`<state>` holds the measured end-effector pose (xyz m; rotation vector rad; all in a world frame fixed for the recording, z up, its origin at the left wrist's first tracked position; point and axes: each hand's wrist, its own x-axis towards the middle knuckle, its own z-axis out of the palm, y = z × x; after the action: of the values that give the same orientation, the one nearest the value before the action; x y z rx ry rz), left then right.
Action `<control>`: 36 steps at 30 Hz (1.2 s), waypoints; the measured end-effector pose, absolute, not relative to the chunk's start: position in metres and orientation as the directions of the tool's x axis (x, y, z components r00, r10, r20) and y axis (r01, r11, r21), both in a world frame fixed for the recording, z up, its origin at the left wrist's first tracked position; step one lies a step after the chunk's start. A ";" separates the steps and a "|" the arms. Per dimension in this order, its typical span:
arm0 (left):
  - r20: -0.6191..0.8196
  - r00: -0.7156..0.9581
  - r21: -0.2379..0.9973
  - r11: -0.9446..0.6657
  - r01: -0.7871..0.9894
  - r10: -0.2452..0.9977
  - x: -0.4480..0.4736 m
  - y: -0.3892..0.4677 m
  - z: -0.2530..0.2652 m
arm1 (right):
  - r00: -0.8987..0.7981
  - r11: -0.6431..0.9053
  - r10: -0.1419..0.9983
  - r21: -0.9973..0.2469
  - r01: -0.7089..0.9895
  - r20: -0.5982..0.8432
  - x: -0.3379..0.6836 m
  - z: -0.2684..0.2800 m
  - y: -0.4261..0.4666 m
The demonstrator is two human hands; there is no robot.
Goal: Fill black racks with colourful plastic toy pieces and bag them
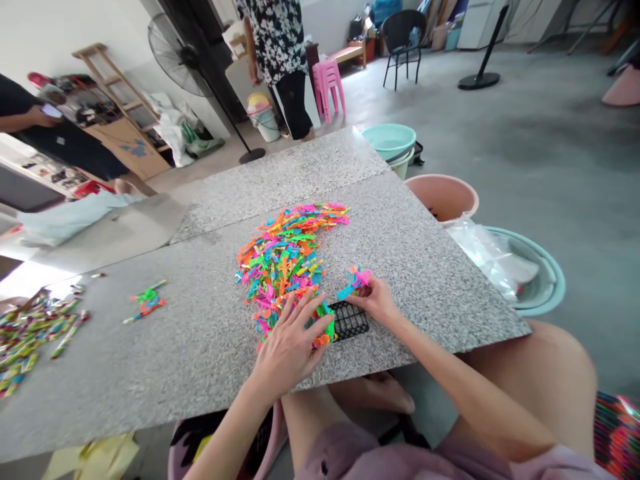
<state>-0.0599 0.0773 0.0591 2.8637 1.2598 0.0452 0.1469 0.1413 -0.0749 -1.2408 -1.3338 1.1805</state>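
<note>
A heap of small bright plastic pieces (285, 260) in pink, orange, green, blue and yellow spreads over the speckled stone table (200, 347). My left hand (293, 337) lies on the near end of this heap, palm down, fingers spread. Just right of it, a black plastic grid basket (353, 321) sits near the table's front edge, its left part beside green and orange pieces. Above the basket's far side, my right hand (375, 298) pinches a few pink and blue plastic pieces (353, 283). Their exact kind is too small to tell.
Shiny wrapped sticks (40, 333) lie at the table's left, and a small cluster of plastic pieces (149, 301) sits apart. Basins (443, 193) stand along the right edge. Beyond the table are two people (277, 40) and a standing fan (187, 57).
</note>
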 end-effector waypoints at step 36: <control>0.134 0.243 0.794 -0.251 0.554 0.961 0.020 0.046 0.081 | -0.097 0.233 0.971 -0.962 0.145 0.220 0.193 0.045 0.034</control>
<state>0.0195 0.0464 0.0807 1.9027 1.3813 0.8482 0.1935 0.0343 0.0452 -1.1073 -1.4819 1.0157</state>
